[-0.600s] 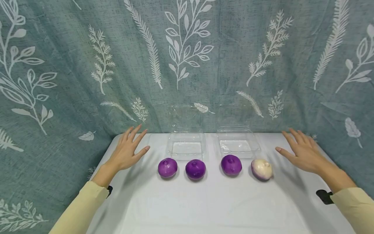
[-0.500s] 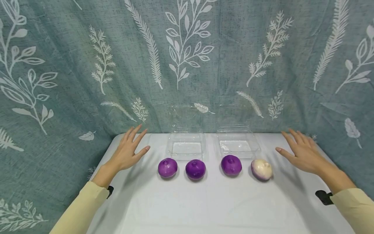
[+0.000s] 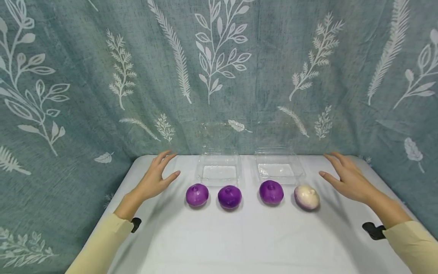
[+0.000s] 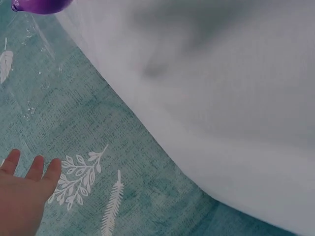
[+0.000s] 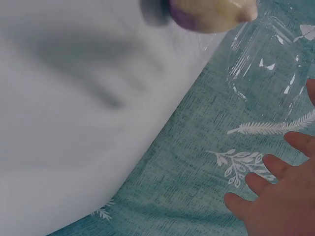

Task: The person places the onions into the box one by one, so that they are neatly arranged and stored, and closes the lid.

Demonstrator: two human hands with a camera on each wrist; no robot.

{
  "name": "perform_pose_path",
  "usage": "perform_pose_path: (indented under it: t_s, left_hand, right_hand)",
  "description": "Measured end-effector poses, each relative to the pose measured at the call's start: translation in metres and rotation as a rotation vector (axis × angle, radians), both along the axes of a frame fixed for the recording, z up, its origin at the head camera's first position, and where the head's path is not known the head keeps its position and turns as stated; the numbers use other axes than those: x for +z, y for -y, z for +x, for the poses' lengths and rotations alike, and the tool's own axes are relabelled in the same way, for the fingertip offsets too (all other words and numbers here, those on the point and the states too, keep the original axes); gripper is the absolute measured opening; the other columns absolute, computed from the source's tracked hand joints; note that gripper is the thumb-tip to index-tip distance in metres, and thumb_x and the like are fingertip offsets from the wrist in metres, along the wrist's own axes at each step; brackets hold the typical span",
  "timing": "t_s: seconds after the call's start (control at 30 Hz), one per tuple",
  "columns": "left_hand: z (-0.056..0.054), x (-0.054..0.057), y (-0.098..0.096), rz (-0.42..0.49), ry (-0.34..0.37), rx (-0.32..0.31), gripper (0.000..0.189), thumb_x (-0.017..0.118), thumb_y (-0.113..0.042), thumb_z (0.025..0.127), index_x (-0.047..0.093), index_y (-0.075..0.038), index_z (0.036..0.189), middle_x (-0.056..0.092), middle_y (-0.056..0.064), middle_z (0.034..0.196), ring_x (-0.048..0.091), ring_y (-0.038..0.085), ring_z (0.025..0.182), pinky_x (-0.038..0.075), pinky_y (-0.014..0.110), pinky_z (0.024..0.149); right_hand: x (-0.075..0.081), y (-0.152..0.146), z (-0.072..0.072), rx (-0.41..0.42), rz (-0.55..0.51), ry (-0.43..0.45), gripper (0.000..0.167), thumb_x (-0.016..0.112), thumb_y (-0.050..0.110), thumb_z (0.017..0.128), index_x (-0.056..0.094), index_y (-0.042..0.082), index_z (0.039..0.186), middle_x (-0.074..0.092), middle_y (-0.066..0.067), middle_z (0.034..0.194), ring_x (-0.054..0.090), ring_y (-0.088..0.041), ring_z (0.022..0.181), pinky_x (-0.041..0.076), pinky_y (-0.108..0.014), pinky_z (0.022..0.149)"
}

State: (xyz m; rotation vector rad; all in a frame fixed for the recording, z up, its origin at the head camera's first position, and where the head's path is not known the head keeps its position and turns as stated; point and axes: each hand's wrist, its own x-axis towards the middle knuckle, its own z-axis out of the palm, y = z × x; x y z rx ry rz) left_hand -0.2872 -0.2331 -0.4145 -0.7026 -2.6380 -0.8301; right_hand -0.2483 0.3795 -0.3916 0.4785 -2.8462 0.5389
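1. My left grip [image 3: 153,182] hovers above the white, round-cornered worktop [image 3: 239,236], thumb set well apart from loosely spread fingers, between 9 and 10 o'clock of the nearest onion.
2. That neighbour, a glossy, round purple onion [image 3: 197,195], sits on the worktop at the 9 o'clock end of a row of four, near my thumb but apart from it.
3. At its 3 o'clock rests a deeper-purple, squat round onion [image 3: 229,197]; farther along the same line, past a wider gap, lies a purple, knob-topped onion [image 3: 271,192].
4. Closing the row at its 3 o'clock end, a pale cream-and-purple, rounded onion [image 3: 307,197] lies just beside its purple neighbour, the two not touching.
5. My right grip [image 3: 349,182], likewise spread with thumb apart, hovers between 2 and 3 o'clock of the cream-and-purple onion, well short of contact; its shadow falls blurred across the worktop in the right wrist view.
6. Toward 12 o'clock, behind the onions, stand a clear plastic, rectangular left-hand box [image 3: 219,181] and, at its 3 o'clock, a matching clear plastic right-hand box [image 3: 277,179], both with lids raised.
7. A grey-green fabric curtain [image 3: 270,76], printed with white leaves, hangs beyond at 12 o'clock; pale yellow sleeves [image 3: 106,243] cover my forearms.
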Motion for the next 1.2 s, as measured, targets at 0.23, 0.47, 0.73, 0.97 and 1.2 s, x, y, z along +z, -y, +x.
perform_pose_path:
  t_s: [0.23,0.47,0.73,0.97,1.2]
  left_hand:
    - [-0.001,-0.002,-0.005,0.094,0.001,-0.012,0.061,0.069,-0.025,0.1,0.045,-0.004,0.152,0.035,0.019,0.158,0.033,0.041,0.146,0.033,0.067,0.116]
    - [0.001,-0.007,-0.01,0.222,0.071,0.006,0.054,0.067,-0.021,0.101,0.047,-0.007,0.149,0.047,0.018,0.147,0.046,0.041,0.135,0.048,0.061,0.107]
    - [0.0,-0.014,-0.02,0.345,0.198,0.026,0.06,0.064,-0.024,0.104,0.037,-0.009,0.155,0.045,0.02,0.15,0.049,0.044,0.135,0.049,0.058,0.108]
    - [-0.004,-0.015,-0.022,0.399,0.316,0.065,0.066,0.061,-0.029,0.105,0.027,-0.012,0.159,0.043,0.021,0.151,0.047,0.044,0.137,0.048,0.058,0.109]
    - [-0.009,-0.013,-0.027,0.442,0.434,0.107,0.071,0.061,-0.033,0.105,0.023,-0.012,0.161,0.044,0.018,0.15,0.049,0.041,0.137,0.052,0.054,0.106]
  right_hand:
    - [0.003,0.015,-0.001,0.044,-0.037,-0.052,0.065,0.062,0.029,0.104,0.036,-0.008,0.151,0.031,-0.039,0.152,0.029,-0.063,0.135,0.029,-0.082,0.098]
    - [0.002,0.032,0.0,0.068,-0.144,-0.084,0.06,0.065,0.02,0.102,0.04,-0.011,0.147,0.037,-0.038,0.146,0.032,-0.061,0.132,0.032,-0.08,0.099]
    - [0.008,0.056,0.006,0.05,-0.212,0.01,0.063,0.064,0.023,0.103,0.037,-0.009,0.15,0.039,-0.036,0.147,0.04,-0.057,0.13,0.04,-0.075,0.098]
    - [0.008,0.077,0.007,0.085,-0.26,0.059,0.064,0.063,0.023,0.103,0.036,-0.01,0.15,0.039,-0.034,0.147,0.045,-0.053,0.127,0.046,-0.068,0.099]
    - [0.004,0.099,0.009,0.134,-0.291,0.046,0.06,0.067,0.019,0.101,0.041,-0.01,0.147,0.044,-0.033,0.143,0.051,-0.052,0.123,0.05,-0.066,0.097]
